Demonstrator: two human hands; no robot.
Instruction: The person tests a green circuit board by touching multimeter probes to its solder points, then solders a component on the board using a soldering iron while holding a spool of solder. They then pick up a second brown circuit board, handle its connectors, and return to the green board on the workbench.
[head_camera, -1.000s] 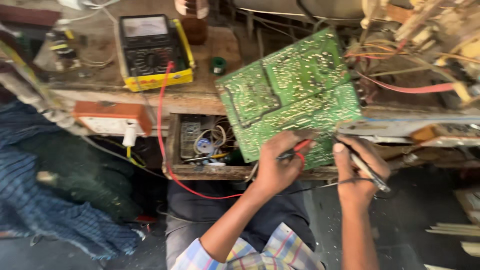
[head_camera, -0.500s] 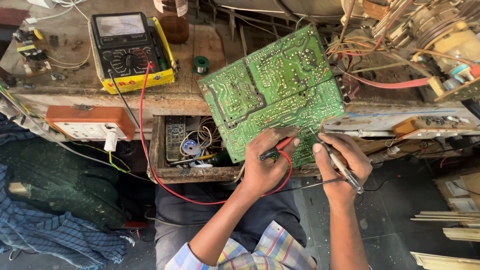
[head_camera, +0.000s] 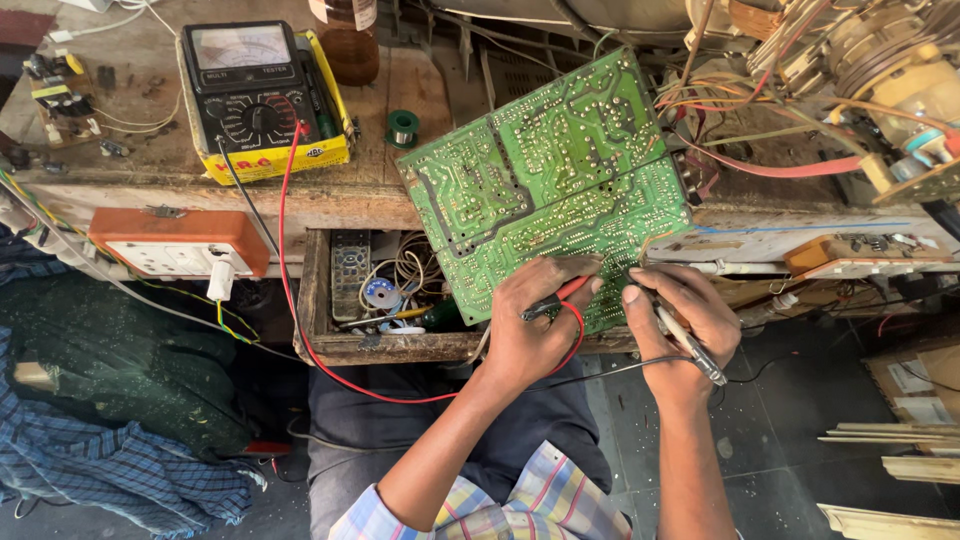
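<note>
A large green circuit board (head_camera: 545, 190) leans tilted over the bench edge, solder side up. My left hand (head_camera: 535, 325) grips a red test probe (head_camera: 560, 297) against the board's lower edge. My right hand (head_camera: 680, 320) holds a thin black probe (head_camera: 685, 340), tip on the board near its lower right corner. A red lead (head_camera: 290, 280) and a black lead (head_camera: 240, 195) run from the probes to a black analog multimeter in a yellow case (head_camera: 262, 100) at the back left of the bench.
An open wooden drawer (head_camera: 325, 340) under the bench holds a remote control, wire coils and small tools. An orange socket box (head_camera: 180, 245) hangs at left. Tangled wiring and coils (head_camera: 850, 70) crowd the right. A green solder spool (head_camera: 402, 126) and a brown bottle (head_camera: 350, 40) stand on the bench.
The view has shifted, so the bench and board sit further left and lower in frame. Both hands stay on the board's lower edge with their probes, almost unmoved relative to it.
</note>
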